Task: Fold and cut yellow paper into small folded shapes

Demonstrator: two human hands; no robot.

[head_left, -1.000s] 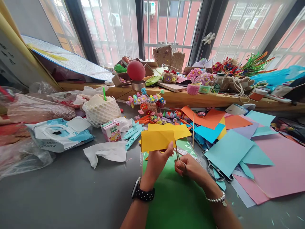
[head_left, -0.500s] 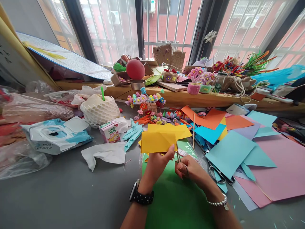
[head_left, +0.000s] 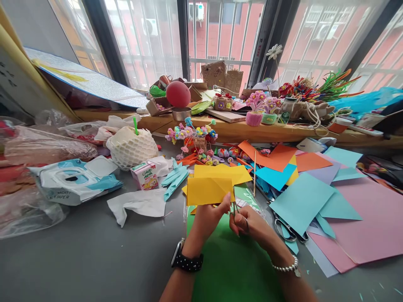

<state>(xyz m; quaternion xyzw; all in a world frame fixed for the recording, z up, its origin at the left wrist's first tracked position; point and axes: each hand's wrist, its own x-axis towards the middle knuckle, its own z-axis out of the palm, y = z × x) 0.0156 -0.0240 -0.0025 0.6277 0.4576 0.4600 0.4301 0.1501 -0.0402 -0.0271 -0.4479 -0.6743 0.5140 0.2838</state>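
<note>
Leftmost on the grey surface [head_left: 78,260], beside clear plastic bags, lies a packet of wet wipes [head_left: 71,178], then a foam-netted round thing [head_left: 132,147] with a green straw, and a small pink box [head_left: 146,176] just above a white tissue [head_left: 138,205]. Next come pale blue folded strips [head_left: 174,178]. Near the middle, the left hand [head_left: 208,222] has its grip closed on a yellow sheet [head_left: 209,191], held up over a green sheet [head_left: 233,264], with more yellow paper [head_left: 242,173] behind. Just right of it, the right hand [head_left: 246,220] grips scissors [head_left: 236,208], blades at the sheet's lower right corner; how far they are spread I cannot tell. Further right, turquoise paper [head_left: 302,201] overlaps a large pink sheet [head_left: 374,214].
</note>
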